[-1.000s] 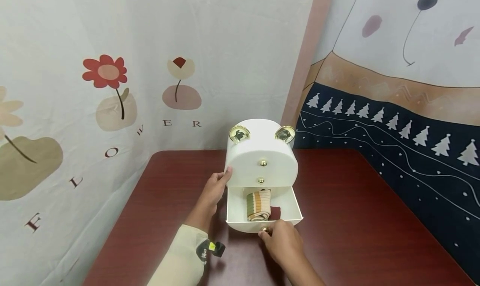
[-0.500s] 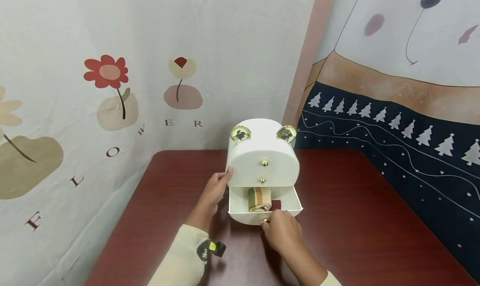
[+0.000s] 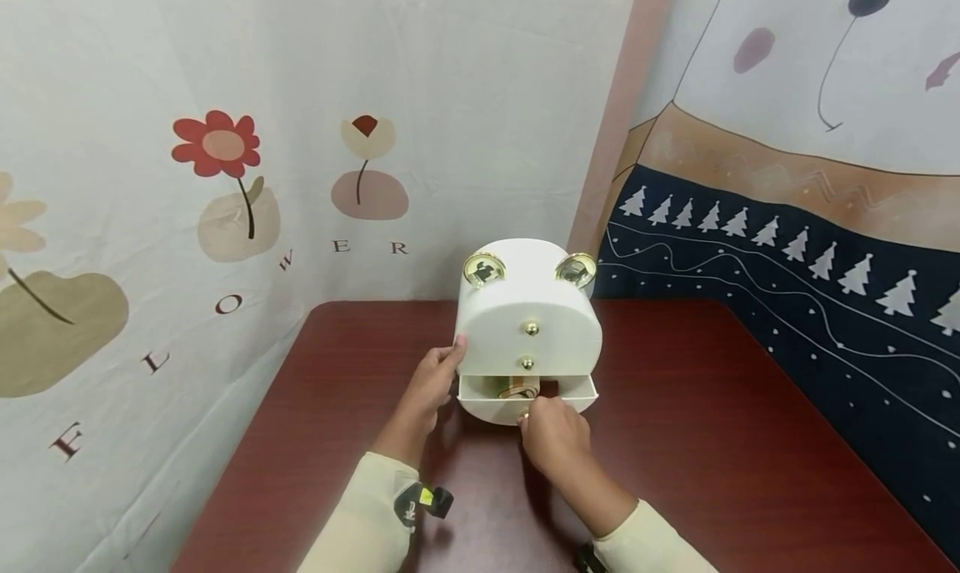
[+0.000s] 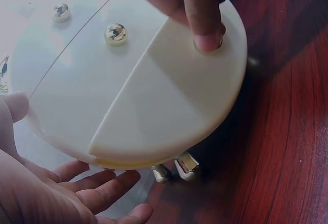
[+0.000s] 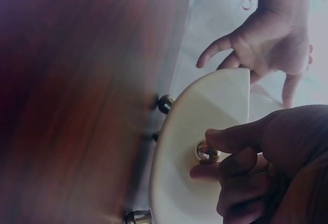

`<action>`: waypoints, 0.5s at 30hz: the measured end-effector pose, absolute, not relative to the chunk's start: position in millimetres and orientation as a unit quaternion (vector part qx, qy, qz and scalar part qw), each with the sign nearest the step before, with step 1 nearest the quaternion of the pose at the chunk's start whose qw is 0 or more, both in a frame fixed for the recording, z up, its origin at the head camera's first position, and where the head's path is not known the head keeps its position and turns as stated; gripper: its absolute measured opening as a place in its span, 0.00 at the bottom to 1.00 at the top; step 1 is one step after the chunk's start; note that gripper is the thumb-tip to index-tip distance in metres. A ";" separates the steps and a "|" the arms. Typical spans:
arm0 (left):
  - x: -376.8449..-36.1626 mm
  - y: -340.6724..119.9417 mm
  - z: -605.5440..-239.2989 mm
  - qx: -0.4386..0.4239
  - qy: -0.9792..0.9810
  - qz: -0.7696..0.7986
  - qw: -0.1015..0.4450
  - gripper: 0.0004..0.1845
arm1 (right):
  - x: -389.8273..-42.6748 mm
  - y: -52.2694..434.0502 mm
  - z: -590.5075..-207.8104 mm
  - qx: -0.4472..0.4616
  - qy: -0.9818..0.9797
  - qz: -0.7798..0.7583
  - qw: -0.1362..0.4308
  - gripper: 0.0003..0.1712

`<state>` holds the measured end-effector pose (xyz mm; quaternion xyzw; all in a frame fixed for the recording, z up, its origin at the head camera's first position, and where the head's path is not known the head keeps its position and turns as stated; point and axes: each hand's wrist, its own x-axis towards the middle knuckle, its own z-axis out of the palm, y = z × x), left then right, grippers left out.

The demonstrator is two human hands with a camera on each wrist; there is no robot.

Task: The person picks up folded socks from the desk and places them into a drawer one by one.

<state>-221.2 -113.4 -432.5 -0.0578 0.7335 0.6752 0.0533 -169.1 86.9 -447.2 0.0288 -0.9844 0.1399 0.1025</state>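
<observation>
A white rounded storage box [image 3: 528,298] with gold-rimmed round ears stands on the table. Its bottom drawer [image 3: 491,409] is partly out. A rolled striped knit cloth [image 3: 519,386] shows inside, with a dark red piece [image 3: 549,385] beside it, mostly hidden behind my hand. My right hand [image 3: 557,434] pinches the drawer's gold knob [image 5: 206,153] between thumb and finger. My left hand [image 3: 431,389] rests against the box's left side, thumb at the front edge [image 4: 19,106] and fingers spread along the curved wall.
Two more gold knobs [image 4: 116,34] sit on the upper front. Small metallic feet [image 4: 187,166] show beneath the box. The dark red wooden table [image 3: 675,439] reaches a printed flower curtain [image 3: 450,139] behind and a navy tree-patterned cloth [image 3: 787,289] at right.
The bottom drawer has slid inward, away from me, with my right hand on its knob. Less of the striped cloth shows. My left hand has stayed at the box's side.
</observation>
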 end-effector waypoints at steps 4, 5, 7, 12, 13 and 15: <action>-219.9 -113.0 -431.6 -0.059 0.728 0.681 0.052 0.44 | -180.1 85.3 -447.8 0.033 -0.986 0.129 0.104 0.17; -219.8 -112.7 -431.3 -0.059 0.727 0.682 0.052 0.43 | -182.8 85.1 -448.0 0.033 -0.986 0.127 0.102 0.18; -218.9 -112.2 -430.8 -0.060 0.725 0.684 0.051 0.43 | -187.5 84.6 -448.4 0.033 -0.987 0.123 0.098 0.19; -217.3 -111.8 -429.8 -0.065 0.724 0.685 0.050 0.42 | -195.0 84.1 -448.8 0.037 -0.988 0.115 0.099 0.17; -217.1 -112.1 -429.7 -0.064 0.724 0.685 0.050 0.42 | -196.3 84.2 -448.9 0.037 -0.987 0.115 0.101 0.17; -217.0 -112.3 -429.5 -0.064 0.724 0.686 0.049 0.42 | -198.7 84.6 -449.1 0.038 -0.987 0.114 0.106 0.17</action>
